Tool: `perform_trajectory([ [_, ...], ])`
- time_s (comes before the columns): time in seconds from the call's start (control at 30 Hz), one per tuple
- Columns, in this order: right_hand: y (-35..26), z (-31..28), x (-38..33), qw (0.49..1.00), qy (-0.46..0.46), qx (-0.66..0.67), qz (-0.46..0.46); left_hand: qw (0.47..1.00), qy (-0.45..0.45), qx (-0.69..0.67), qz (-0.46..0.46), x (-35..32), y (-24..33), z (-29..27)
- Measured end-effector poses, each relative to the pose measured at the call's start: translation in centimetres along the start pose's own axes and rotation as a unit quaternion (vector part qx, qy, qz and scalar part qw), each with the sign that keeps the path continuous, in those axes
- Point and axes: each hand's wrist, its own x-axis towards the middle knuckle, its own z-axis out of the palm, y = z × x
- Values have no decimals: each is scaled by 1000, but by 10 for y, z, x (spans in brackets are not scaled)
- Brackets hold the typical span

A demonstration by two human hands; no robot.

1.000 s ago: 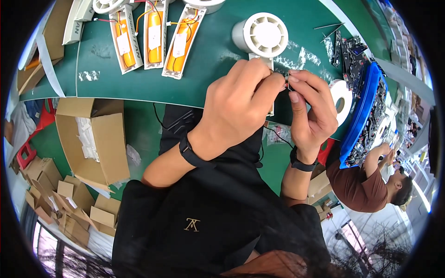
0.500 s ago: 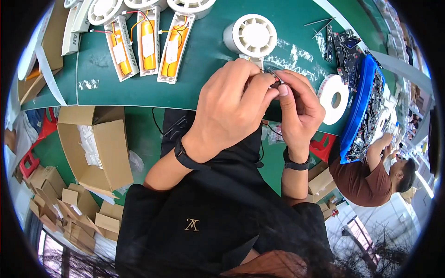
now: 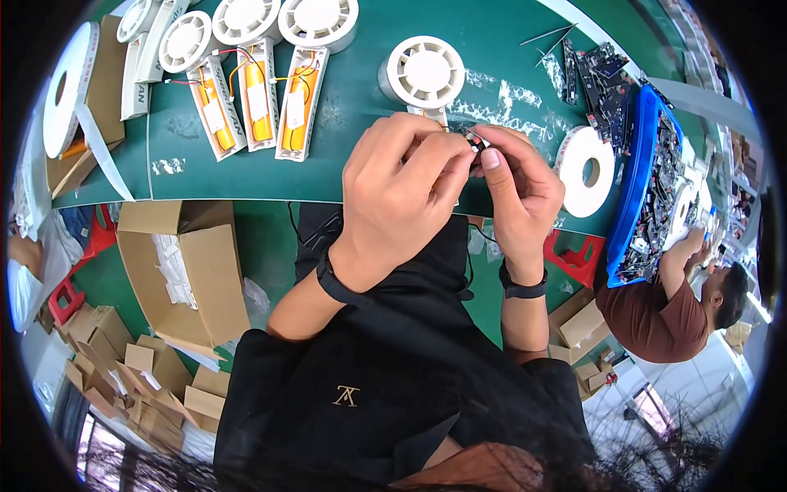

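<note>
My left hand [image 3: 402, 187] and my right hand [image 3: 523, 184] meet at the table's near side, fingertips pinched together. Between them is a small dark circuit board [image 3: 479, 144] with light and reddish spots, mostly covered by the fingers. Just beyond the hands lies a white handheld fan [image 3: 425, 74], its round grille facing up; my left hand hides most of its handle. Three other fans lie at the far left with opened handles, each showing an orange battery [image 3: 294, 115] with thin wires. A white roll of tape [image 3: 585, 172] lies right of my right hand.
A blue tray [image 3: 632, 197] full of dark circuit boards stands at the right edge, with a loose pile of boards [image 3: 602, 86] beyond it. Tweezers [image 3: 549, 43] lie at the back. Cardboard boxes [image 3: 215, 283] stand on the floor at left. A co-worker [image 3: 656, 320] sits at right.
The whole view has shifted slightly, so the table items appear moved. Both hands stay pinched together on the small board, whose tilt between the fingertips has altered a little.
</note>
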Motion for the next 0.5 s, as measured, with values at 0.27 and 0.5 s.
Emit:
perform_trajectory([
  [0.27,-2,-3,2,1000,-22,-7,5,999,-4,30,20,-1,-1,2],
  [0.5,-1,-2,1,998,-15,61,28,997,3,58,50,-2,-2,5],
])
